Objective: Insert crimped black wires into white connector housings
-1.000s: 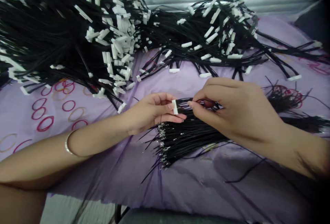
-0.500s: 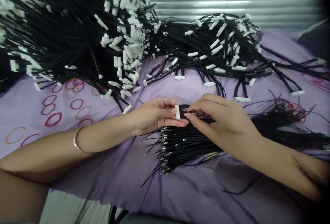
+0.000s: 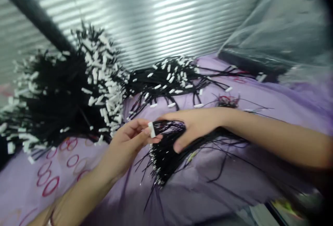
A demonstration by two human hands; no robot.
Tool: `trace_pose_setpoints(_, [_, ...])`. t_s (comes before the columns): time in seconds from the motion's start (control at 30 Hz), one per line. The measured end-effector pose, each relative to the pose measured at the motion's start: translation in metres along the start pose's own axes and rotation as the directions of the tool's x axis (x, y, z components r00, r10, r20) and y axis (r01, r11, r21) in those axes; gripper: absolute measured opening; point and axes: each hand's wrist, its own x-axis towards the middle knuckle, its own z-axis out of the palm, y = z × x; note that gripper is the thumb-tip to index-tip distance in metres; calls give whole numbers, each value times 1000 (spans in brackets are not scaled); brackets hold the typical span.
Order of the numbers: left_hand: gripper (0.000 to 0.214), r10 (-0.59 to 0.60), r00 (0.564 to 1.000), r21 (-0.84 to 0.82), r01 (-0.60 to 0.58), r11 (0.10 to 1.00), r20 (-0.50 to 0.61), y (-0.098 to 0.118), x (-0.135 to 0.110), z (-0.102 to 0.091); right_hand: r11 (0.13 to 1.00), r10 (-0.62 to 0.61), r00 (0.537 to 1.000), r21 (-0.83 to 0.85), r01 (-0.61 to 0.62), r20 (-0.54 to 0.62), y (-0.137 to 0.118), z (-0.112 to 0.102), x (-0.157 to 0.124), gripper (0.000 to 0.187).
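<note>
White connector housing [image 3: 151, 130] lay at the left hand's [image 3: 131, 142] fingertips, with the right hand [image 3: 199, 125] off to its right
In the head view, the left thumb and fingers were clamped on the housing, so the left hand was the nearer one; the housing's long axis ran up and down the view, slightly tilted, across the black wires [image 3: 166, 126] leading rightward from it. The right hand arched over those wires, thumb and fingers apart; whether its fingers touched any wire could not be told. Just below the housing, a loose bundle of terminal-tipped wires [image 3: 166, 165] lay on the purple table cover [image 3: 182, 207]
</note>
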Motion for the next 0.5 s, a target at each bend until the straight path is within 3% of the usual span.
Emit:
trace_pose_setpoints(0.07, [14,115,993,37,-114,993,-35,6,-3,5,997,37,991,75,-27,-132,3,-3,8,31])
trace_pose_setpoints(0.13, [26,210,978,138,-207,969,-9,1,0,10,996,58,947,80,-34,-317,5,-5,13,30])
trace_pose_setpoints(0.2, [43,246,967,409,-252,877,68,-7,5,16,998,57,908,36,-47,-414,6,-7,11,30])
trace_pose_setpoints(0.23, [49,224,966,600,-258,758,132,-11,7,20,998,54,896,8,-57,-440,5,-7,8,30])
trace_pose_setpoints(0.3, [53,156,944,878,-327,350,289,-14,7,30,996,48,874,-39,-76,-483,2,-8,0,29])
trace_pose_setpoints(0.37, [47,77,924,928,-373,-29,374,-9,1,40,995,34,855,-66,-80,-518,-2,-10,-8,28])
trace_pose_setpoints(0.43, [41,66,925,915,-356,-191,374,3,-11,49,995,24,853,-73,-73,-521,-8,-11,-15,29])
trace_pose_setpoints(0.5, [41,127,915,904,-342,-257,382,17,-21,54,995,23,868,-69,-66,-497,-11,-12,-19,27])
